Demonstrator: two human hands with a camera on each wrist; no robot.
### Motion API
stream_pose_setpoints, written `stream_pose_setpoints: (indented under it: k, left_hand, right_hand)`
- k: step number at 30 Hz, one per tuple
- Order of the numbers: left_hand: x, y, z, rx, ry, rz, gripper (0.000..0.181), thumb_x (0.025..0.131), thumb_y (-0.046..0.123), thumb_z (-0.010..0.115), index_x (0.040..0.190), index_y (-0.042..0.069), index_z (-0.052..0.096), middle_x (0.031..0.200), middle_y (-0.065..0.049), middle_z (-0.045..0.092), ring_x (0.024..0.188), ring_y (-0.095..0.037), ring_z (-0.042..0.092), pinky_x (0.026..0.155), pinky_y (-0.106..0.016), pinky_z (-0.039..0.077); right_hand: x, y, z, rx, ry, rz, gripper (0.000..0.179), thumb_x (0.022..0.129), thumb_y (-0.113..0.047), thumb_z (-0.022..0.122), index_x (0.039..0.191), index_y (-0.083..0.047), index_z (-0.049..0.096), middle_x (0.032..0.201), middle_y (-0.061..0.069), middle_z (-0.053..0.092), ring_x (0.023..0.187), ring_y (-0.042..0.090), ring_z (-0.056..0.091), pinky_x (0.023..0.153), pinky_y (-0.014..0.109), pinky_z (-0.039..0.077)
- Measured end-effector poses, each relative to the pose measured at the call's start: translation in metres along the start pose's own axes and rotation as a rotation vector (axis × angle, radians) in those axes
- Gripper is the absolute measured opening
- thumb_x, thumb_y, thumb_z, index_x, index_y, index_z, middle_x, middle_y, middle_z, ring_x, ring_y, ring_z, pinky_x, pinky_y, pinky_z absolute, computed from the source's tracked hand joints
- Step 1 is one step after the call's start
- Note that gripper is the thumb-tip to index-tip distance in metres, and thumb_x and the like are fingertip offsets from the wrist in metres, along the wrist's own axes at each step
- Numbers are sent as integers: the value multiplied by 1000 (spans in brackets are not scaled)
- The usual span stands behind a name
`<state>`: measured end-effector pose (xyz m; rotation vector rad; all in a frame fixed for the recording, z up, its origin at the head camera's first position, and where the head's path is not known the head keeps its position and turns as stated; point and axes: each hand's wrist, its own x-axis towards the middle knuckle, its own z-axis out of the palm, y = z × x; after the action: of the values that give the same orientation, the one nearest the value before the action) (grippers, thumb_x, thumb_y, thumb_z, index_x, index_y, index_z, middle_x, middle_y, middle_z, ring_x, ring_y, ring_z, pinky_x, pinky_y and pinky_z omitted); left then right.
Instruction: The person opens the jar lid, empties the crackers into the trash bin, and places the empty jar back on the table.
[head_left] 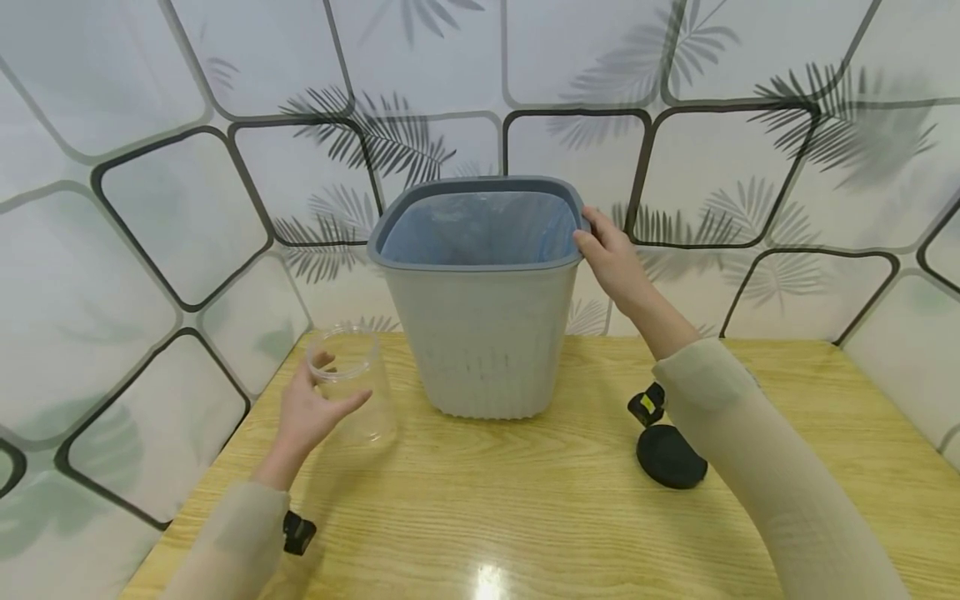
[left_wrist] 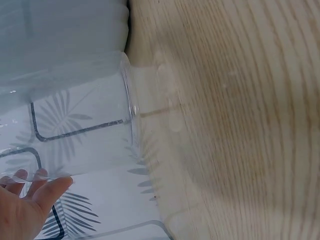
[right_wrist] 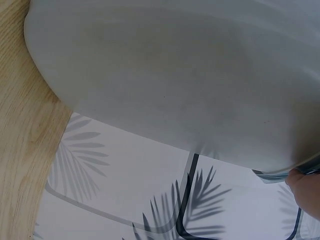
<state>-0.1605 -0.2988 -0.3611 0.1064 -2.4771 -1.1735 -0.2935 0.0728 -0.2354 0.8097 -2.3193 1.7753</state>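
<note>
A clear plastic jar (head_left: pixel 375 408), without a lid, stands upright at the left of the wooden table. My left hand (head_left: pixel 311 412) holds its near left side, thumb across the front and fingers behind the rim. In the left wrist view those fingertips (left_wrist: pixel 40 174) meet the jar's transparent wall (left_wrist: pixel 85 110). A large whitish trash bin (head_left: pixel 483 342) with a blue-grey rim and a bluish inside stands at the back middle. My right hand (head_left: pixel 618 258) grips the right side of that rim, its thumb outside. The right wrist view is mostly filled by the bin's wall (right_wrist: pixel 165 90).
Right of the bin, a round black disc (head_left: pixel 671 457) lies on the table (head_left: pixel 480 492) beside a small black item with a yellow mark (head_left: pixel 647 406), both near my right sleeve. Another small black object (head_left: pixel 298 533) is by my left cuff. A patterned curtain (head_left: pixel 577 183) encloses the back and sides.
</note>
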Motion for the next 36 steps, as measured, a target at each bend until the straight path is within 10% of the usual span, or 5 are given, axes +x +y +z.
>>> stream_pose_setpoints:
  k: [17,28,36]
  left_hand:
    - [-10,8,11,-84,-64,61,79,67,22,78,130,2,34,128,-17,42,112,-33,42,86,-52,36]
    - [-26,41,15,-142,-138,94,80,68,6,76,132,-3,28,128,-25,39,112,-39,41,81,-58,38]
    - [-21,20,30,-160,-184,99,86,67,19,79,136,8,27,130,-15,39,115,-31,42,83,-58,36]
  right_hand:
    - [0,0,0,-12,1,0,56,95,-23,35,140,2,11,144,19,12,130,25,16,103,38,19]
    - [-1,-1,1,-25,-4,-11,56,96,-23,33,140,2,10,143,19,13,129,27,18,102,39,20]
    - [0,1,1,-31,14,-6,56,95,-23,35,140,2,12,143,20,14,129,26,19,102,39,21]
